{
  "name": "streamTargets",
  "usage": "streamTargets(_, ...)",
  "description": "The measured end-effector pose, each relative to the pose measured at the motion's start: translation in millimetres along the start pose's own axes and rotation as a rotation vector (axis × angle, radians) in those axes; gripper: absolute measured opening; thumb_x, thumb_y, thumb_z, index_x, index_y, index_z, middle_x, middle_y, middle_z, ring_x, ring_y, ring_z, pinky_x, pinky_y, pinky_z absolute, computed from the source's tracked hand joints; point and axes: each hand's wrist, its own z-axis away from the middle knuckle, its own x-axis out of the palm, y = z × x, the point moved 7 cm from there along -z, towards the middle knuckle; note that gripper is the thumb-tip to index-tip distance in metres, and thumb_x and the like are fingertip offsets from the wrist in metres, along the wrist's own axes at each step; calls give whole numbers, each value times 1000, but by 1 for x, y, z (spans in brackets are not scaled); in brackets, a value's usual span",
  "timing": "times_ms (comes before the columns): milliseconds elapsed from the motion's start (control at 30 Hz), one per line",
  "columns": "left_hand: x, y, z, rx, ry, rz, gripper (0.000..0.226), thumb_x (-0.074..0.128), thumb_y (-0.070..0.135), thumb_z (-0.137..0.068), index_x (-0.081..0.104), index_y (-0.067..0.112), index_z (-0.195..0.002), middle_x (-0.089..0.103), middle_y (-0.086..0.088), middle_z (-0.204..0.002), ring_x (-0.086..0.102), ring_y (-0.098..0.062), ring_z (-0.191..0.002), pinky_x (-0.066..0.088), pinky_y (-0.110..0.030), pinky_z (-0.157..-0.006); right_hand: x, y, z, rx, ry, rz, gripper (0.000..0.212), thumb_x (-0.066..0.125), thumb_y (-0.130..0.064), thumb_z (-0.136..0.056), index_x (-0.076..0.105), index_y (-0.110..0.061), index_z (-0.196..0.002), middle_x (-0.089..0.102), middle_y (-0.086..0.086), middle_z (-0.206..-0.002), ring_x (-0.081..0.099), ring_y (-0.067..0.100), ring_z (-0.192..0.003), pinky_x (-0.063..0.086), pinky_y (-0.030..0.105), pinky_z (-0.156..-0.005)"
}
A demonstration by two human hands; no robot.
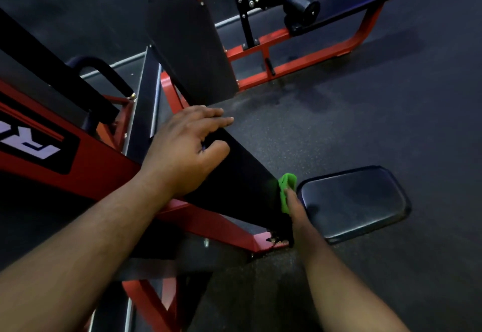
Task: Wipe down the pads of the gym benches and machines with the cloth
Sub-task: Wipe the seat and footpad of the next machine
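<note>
A black back pad (242,175) slopes down through the middle of the view on a red machine frame (224,224). My left hand (187,149) rests on the pad's upper edge, fingers spread over it and thumb against its face. My right hand (296,206) is mostly hidden behind the pad's lower right edge and holds a bright green cloth (287,188) against that edge. Just right of the cloth lies the black seat pad (352,201), low and flat.
A second machine with a long dark bench pad (365,0), a black roller pad (302,5) and a red frame (300,60) stands at the back. Dark panels (193,31) rise behind the back pad. Black rubber floor (391,112) spreads to the right.
</note>
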Motion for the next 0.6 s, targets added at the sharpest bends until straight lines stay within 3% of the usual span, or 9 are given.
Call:
streamTargets(67,0,0,0,-4,3,8,64,33,58,-82,57,39,-139,49,17,-149,34,-8,-144,30,-47,-119,17,-21,46,-41,51,-47,42,61,-61,-86,73,-34,-116,74,8,-116,68,31,-113,52,49,-102)
streamTargets(133,0,2,0,-1,5,21,64,34,58,-82,57,39,-139,49,16,-149,35,-8,-144,29,-47,-119,32,-39,75,-120,138,-62,46,54,-71,-80,73,-43,-111,72,6,-119,66,32,-116,51,56,-103)
streamTargets(200,-2,2,1,-6,16,27,65,34,58,-81,57,39,-139,50,15,-149,35,-9,-144,29,-44,-119,62,-80,119,-283,151,39,56,39,-77,-82,67,-48,-121,67,-1,-131,59,24,-124,43,55,-110)
streamTargets(267,-4,3,2,-10,29,34,67,34,58,-80,56,39,-140,50,12,-150,37,-11,-143,29,-41,-117,98,-130,173,-511,114,198,68,27,-70,-84,55,-45,-140,52,-12,-149,43,10,-138,27,38,-117)
streamTargets(333,-4,5,2,2,39,37,70,33,58,-79,54,37,-142,50,10,-151,39,-13,-143,29,-40,-117,124,-161,215,-756,59,318,69,25,-64,-88,45,-39,-149,42,-18,-155,30,-2,-142,18,25,-111)
streamTargets(433,-3,5,3,-4,17,37,70,32,58,-81,51,36,-145,47,9,-153,37,-12,-144,27,-40,-117,117,-150,226,-1014,59,381,68,27,-62,-99,43,-24,-153,41,-7,-160,31,8,-149,26,39,-117)
streamTargets(533,-3,4,4,1,25,46,64,35,54,-86,50,37,-146,46,10,-154,36,-11,-144,28,-43,-118,78,-101,191,-995,162,394,69,26,-60,-104,43,-15,-154,47,0,-155,39,16,-147,36,53,-115)
streamTargets(600,-4,5,5,1,34,76,62,36,51,-88,48,36,-147,46,10,-155,35,-10,-144,28,-42,-118,68,-87,187,-870,273,339,74,22,-69,-102,48,-18,-150,52,-1,-151,40,14,-145,36,57,-113)
